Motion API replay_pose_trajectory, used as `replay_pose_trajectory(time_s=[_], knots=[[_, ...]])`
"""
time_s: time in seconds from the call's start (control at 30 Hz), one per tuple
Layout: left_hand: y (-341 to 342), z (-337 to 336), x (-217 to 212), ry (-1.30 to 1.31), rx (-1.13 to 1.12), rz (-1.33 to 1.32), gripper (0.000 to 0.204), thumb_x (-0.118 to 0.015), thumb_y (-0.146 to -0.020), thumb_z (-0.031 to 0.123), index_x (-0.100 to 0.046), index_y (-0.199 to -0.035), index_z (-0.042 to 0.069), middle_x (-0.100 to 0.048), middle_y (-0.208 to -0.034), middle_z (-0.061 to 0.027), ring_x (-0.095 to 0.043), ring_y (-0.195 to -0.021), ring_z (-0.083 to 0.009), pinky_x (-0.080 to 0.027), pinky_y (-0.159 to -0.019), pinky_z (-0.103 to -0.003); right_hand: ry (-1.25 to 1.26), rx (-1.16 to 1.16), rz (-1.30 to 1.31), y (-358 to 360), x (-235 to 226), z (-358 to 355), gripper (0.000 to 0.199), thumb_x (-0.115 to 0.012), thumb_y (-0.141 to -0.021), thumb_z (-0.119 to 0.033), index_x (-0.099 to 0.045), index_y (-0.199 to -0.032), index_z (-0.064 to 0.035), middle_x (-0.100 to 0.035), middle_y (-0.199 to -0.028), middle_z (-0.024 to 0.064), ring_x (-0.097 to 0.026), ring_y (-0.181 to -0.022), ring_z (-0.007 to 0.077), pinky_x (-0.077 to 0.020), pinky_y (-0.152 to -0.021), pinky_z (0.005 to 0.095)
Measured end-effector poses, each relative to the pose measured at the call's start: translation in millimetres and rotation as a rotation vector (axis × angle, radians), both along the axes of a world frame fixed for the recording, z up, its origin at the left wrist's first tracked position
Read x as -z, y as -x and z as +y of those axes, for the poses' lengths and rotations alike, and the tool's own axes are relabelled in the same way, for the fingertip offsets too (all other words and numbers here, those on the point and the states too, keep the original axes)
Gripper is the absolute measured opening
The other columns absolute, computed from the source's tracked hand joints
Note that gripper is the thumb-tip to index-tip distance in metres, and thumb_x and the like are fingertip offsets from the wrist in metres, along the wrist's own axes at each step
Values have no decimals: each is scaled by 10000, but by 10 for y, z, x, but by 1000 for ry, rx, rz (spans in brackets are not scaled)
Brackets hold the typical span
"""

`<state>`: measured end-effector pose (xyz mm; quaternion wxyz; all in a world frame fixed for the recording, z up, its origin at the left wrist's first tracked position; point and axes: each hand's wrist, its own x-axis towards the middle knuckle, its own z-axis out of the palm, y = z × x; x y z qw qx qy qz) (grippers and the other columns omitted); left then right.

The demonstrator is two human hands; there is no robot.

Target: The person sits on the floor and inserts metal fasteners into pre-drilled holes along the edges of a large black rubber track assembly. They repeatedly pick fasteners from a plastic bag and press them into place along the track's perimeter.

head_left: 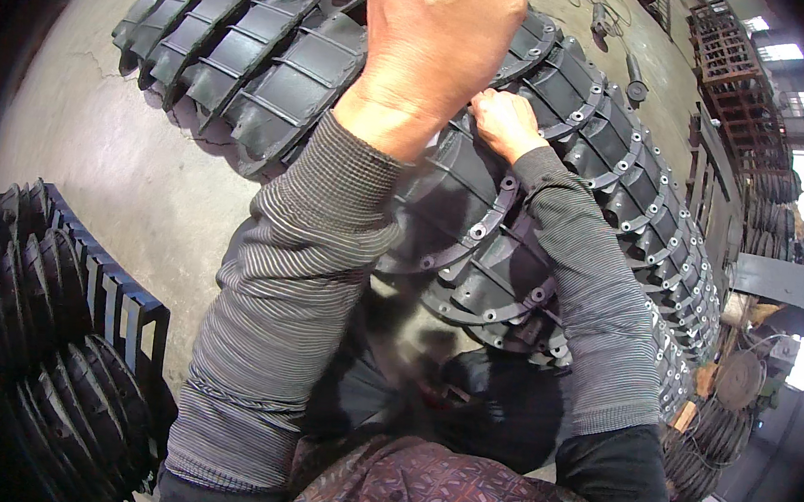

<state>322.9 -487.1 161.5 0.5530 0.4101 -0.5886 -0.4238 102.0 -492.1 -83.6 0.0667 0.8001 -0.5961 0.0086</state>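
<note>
Metal rack (119, 301); rusty crate (728, 50)

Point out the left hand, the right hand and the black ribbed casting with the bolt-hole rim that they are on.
left hand (440, 34), head view, on the back of the hand.
right hand (504, 120), head view, on the knuckles.
black ribbed casting (447, 203), head view, on its dark ribbed face between the forearms.

Left of left hand (435, 39): bare concrete floor (119, 166), open.
Right of right hand (504, 123): stacked black castings (630, 192) block.

Grey fine-striped knit sleeves, black cuffs near elbows, brown patterned shirt
</note>
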Motion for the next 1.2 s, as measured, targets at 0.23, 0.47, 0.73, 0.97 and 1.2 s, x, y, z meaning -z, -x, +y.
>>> replay_pose_trajectory(time_s=[0.23,0.47,0.73,0.97,1.2], knots=[[0,-37,28,65,-18,1,238,-642,-981,152,-729,-925,-62,-661,-629,-95,-623,-555,-124,-489,-545,-313,-75,362,-72,-170,-16,64,511,-573,-1005,-489,-797,-850,-57,-749,-817,209,-754,-816,377,-590,-740,480],[-21,-6,54,162,-15,50,234,-636,-1003,144,-722,-909,-53,-670,-657,-68,-597,-557,-97,-461,-521,-270,231,177,-539,-594,-350,159,399,-590,-986,-414,-721,-870,-56,-736,-878,170,-719,-862,400,-566,-723,498],[73,38,63,206,-72,52,236,-660,-998,169,-731,-931,-46,-656,-664,-41,-581,-579,-80,-443,-530,-259,-85,76,-557,-1407,-182,-93,308,-522,-962,-190,-754,-1097,-40,-742,-1101,208,-721,-1039,364,-564,-909,485],[75,21,107,186,-5,80,248,-658,-994,168,-703,-876,-46,-633,-647,-31,-566,-570,-76,-435,-529,-264,30,48,-975,-1476,478,-346,308,-519,-952,-233,-757,-1003,-44,-732,-1065,231,-697,-1029,412,-544,-912,507],[288,44,341,417,-127,-209,217,-675,-917,232,-676,-802,48,-683,-702,-193,-716,-686,-402,-587,-611,-470,-167,-8,-1450,-1130,242,-128,300,-659,-980,-254,-727,-1207,-69,-745,-1099,112,-697,-1015,242,-563,-863,389]])
